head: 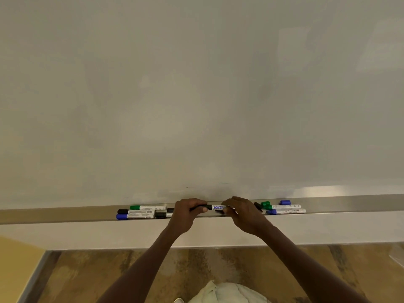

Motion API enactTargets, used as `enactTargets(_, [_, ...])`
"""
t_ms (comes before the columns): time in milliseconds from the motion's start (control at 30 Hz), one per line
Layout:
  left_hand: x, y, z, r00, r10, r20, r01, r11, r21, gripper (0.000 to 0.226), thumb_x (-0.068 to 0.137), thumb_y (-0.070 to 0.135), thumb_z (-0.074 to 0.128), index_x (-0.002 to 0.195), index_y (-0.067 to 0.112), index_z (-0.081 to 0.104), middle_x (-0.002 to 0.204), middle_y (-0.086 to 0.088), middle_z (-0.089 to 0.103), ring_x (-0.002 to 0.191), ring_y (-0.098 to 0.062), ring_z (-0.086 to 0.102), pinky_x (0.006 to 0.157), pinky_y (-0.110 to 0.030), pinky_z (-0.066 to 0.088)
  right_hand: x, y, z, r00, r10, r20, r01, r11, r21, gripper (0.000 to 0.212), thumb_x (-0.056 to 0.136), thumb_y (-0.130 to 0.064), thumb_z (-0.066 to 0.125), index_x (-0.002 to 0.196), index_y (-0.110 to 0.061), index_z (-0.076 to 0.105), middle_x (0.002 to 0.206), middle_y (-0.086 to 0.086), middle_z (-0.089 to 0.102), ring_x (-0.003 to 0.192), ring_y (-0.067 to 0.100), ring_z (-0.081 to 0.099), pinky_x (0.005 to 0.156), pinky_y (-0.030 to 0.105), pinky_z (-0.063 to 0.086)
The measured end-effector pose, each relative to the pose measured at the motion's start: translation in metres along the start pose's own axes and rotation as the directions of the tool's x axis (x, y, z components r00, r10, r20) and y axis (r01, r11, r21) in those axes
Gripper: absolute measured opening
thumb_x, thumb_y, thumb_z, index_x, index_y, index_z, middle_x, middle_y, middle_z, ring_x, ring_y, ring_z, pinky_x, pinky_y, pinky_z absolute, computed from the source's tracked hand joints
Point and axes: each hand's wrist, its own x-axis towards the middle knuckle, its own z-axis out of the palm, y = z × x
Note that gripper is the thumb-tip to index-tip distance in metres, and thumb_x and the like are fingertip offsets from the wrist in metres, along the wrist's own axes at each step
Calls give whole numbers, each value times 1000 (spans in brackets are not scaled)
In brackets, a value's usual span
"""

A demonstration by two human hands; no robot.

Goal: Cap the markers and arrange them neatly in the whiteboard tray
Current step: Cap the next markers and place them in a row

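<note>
- Hands are meeting over the tray: the left hand (189, 212) is curling closed around the black cap end of a white-barrelled marker with a purple label (216, 207), while the right hand (241, 212) is pinching the barrel's other end.
- Marker's long axis is running level between the two hands, parallel to the long silver metal whiteboard tray (65, 214); both hands are equally near it.
- Label is showing "DOMS", seen reversed.
- Left of the left hand, capped green (147, 207), black (136, 211) and blue (135, 216) markers are lying side by side.
- Right of the right hand, a loose green cap (265, 203) and loose blue cap (285, 202) are sitting beside two white markers; their print is unreadable.
</note>
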Motion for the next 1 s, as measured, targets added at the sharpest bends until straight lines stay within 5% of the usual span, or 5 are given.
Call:
enactTargets(133, [4,7,-9,999,-12,32,13,999,-31,15,79,9,72,92,14,77,76,-4,75,63,-1,63,62,-13,45,7,-8,-2,996,72,50,-75,994,74,20,95,-23,49,90,-16,68,75,0,65,63,14,51,57,29,38])
enactTargets(300, [1,11,-13,999,13,-51,-15,999,-39,16,77,10,74,91,17,78,78,0,77,72,-18,70,70,-33,53,29,-17,-20,950,221,219,-265,943,199,29,94,-24,51,77,-13,71,52,-9,49,49,6,40,50,23,30])
enactTargets(433, [-2,13,-19,999,22,-43,-24,999,-34,16,78,13,73,92,21,77,80,3,77,75,-18,70,71,-31,53,33,-18,-26,923,239,303,-346,859,377,36,93,-22,54,59,-30,65,51,-6,51,53,13,42,54,28,34])
enactTargets(667, [8,14,-35,995,-3,-97,3,1000,-3,20,74,4,75,93,10,77,84,-3,76,78,-1,68,71,-9,48,34,-15,-15,893,260,366,-391,852,347,25,95,-13,45,90,-15,69,79,8,63,63,11,49,57,21,39])
enactTargets(1000, [-6,-15,-25,884,-234,-405,258,966,4,15,70,12,80,83,10,75,78,1,74,70,3,65,73,-12,48,28,-7,20,801,591,96,-574,712,404,9,79,-16,73,88,-17,76,74,-5,70,60,4,57,50,5,37])
